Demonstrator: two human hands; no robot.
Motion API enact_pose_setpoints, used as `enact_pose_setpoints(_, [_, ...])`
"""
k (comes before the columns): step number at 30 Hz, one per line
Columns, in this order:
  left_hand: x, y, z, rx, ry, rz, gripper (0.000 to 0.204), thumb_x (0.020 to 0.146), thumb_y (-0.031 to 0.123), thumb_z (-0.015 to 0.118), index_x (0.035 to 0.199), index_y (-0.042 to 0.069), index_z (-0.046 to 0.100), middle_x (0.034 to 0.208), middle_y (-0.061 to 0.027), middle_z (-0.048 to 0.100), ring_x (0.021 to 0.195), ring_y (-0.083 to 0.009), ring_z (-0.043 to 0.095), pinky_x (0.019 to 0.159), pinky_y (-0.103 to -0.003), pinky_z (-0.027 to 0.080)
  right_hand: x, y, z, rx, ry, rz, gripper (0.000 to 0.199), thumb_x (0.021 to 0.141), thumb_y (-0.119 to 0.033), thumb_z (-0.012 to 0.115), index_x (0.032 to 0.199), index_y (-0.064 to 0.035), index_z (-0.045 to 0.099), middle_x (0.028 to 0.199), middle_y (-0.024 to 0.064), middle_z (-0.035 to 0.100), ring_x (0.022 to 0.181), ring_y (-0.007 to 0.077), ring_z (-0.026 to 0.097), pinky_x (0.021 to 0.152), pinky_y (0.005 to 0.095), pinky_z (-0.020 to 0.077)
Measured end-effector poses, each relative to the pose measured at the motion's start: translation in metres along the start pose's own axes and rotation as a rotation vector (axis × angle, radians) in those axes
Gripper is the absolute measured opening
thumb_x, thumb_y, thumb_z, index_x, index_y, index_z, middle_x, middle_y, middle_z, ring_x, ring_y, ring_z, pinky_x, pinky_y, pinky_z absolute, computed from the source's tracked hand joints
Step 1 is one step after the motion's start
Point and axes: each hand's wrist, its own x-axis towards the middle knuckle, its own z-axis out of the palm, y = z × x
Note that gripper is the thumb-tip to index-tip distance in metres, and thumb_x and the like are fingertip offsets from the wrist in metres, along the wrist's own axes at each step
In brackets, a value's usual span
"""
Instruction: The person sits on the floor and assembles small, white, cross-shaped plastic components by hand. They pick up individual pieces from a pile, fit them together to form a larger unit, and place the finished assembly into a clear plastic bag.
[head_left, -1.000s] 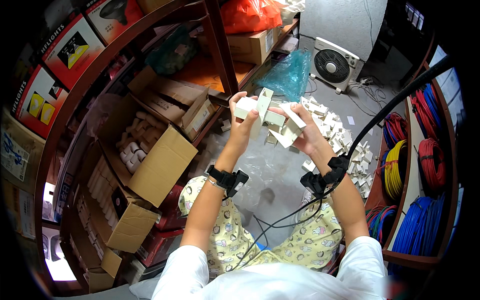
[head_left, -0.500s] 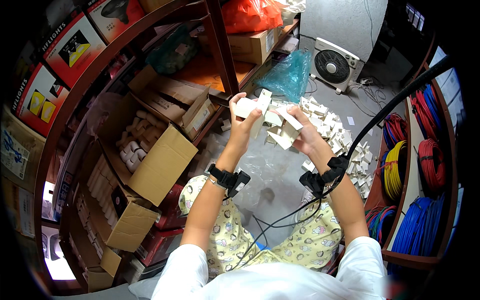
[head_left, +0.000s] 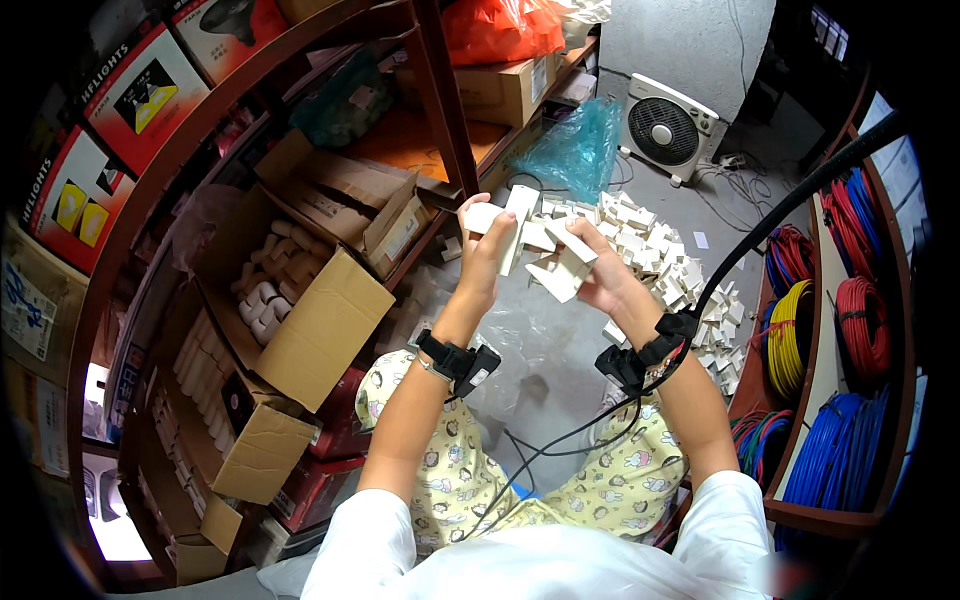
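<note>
One angular white piece is clamped in the grip of the left hand, with the thumb pressed along its near side. A second white piece is pinched in the grip of the right hand, its thumb across the upper edge. Both pieces are held up over the gray floor, close together; whether they touch is hard to tell. Each wrist carries a black strapped device. Just beyond the right hand, a pile of white pieces spreads over the floor, with a teal plastic bag and a box fan behind it. At the left, an open cardboard box contains white rounded fittings. At the right, a shelf holds a yellow wire coil, red wire coils and blue wire coils.
</note>
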Motion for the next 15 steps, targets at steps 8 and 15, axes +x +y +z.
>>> enact_pose_setpoints(8, [-0.004, 0.005, 0.005, 0.111, -0.146, 0.023, 0.072, 0.078, 0.021, 0.073, 0.127, 0.017, 0.021, 0.114, -0.0122, 0.044, 0.104, -0.0184, 0.051, 0.075, -0.034, 0.051, -0.001, -0.002, -0.002, -0.06, -0.018, -0.005, 0.046, 0.087, -0.035, 0.054, 0.118, -0.0021, 0.052, 0.106, 0.0129, 0.062, 0.093, 0.0211, 0.063, 0.086, 0.0322, 0.0496])
enact_pose_setpoints(15, [-0.005, 0.009, 0.005, 0.013, -0.077, -0.008, 0.072, 0.077, 0.023, 0.072, 0.127, 0.018, 0.021, 0.114, -0.0115, 0.043, 0.102, -0.0189, 0.052, 0.07, -0.034, 0.052, -0.013, -0.024, 0.009, -0.277, -0.066, -0.108, 0.042, 0.086, -0.027, 0.053, 0.121, -0.0032, 0.052, 0.11, 0.013, 0.059, 0.096, 0.021, 0.061, 0.085, 0.034, 0.05])
